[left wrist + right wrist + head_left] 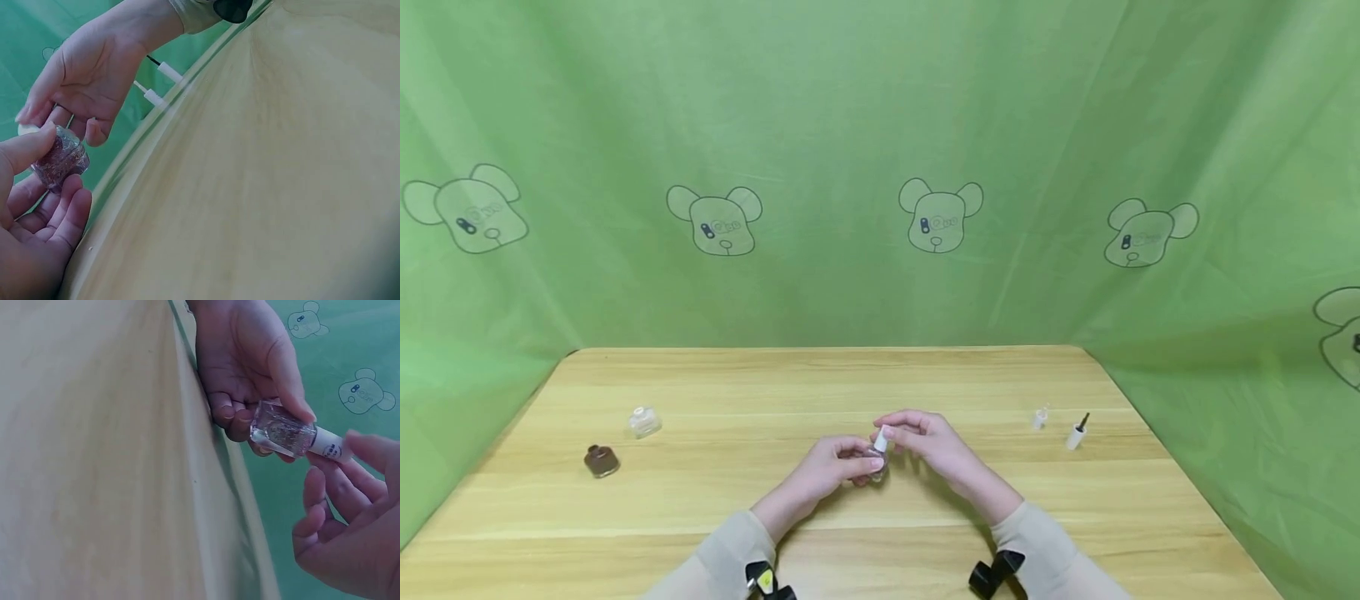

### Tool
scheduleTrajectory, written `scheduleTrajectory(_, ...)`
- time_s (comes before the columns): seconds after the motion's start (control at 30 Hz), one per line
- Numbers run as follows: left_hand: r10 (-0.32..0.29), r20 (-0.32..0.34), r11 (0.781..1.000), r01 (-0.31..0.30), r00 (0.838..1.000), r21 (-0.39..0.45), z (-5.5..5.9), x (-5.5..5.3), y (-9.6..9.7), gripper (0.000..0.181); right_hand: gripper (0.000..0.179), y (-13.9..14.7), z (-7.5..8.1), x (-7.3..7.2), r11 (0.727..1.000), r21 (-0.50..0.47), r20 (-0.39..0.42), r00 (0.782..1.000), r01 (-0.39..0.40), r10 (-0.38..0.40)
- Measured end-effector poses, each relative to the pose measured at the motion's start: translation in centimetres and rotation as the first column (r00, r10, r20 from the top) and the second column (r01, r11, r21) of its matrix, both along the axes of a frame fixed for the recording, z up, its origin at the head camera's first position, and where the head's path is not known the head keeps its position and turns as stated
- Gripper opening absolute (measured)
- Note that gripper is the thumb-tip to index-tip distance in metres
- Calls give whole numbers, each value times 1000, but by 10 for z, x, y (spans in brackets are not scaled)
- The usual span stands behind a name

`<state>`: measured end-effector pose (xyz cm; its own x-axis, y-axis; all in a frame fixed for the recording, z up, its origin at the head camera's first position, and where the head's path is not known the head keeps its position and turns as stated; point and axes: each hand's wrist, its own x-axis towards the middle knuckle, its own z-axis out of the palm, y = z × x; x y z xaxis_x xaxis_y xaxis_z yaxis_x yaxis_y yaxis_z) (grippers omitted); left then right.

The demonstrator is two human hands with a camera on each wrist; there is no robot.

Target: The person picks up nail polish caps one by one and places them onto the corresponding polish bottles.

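Observation:
My left hand point(831, 468) grips a small clear nail polish bottle point(280, 430) with dark glitter inside, thumb on one side and fingers on the other. The bottle's white cap point(328, 445) is seated on its neck. Thumb and fingers of my right hand point(931, 442) pinch that cap from the right. In the left wrist view the glittery glass shows between the left thumb and fingers, and the cap is mostly hidden. Both hands are close together over the middle of the wooden table point(737, 500).
Two capless bottles, one dark brown point(601, 461) and one clear point(644, 422), stand at the table's left. On the right stand two white caps with brushes pointing up, a dark-brushed cap point(1077, 433) and a pale-brushed cap point(1040, 418). A green curtain point(827, 275) surrounds the table.

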<state>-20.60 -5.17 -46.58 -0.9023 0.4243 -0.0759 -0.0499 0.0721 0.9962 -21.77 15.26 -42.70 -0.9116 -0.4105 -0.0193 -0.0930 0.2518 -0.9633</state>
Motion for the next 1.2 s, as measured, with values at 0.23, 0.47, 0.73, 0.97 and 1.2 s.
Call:
scheduleTrajectory(0.23,-14,10,998,13,1000,64,2,-2,-2,36,40,11,9,3,998,52,-100,995,24,-19)
scheduleTrajectory(0.47,31,-25,998,-30,999,51,12,-10,-9,38,35,36,23,13,985,93,-215,969,143,-120)
scheduleTrajectory(0.73,170,-109,985,-173,979,-19,33,-22,-28,40,28,70,32,28,978,0,-363,911,208,-194)
scheduleTrajectory(0.97,282,-126,958,-286,951,-17,43,-43,-50,44,27,105,44,43,972,-104,-489,841,209,-233)
scheduleTrajectory(1.2,342,-162,939,-345,926,7,47,-69,-73,43,29,144,47,50,952,-204,-528,793,229,-304)
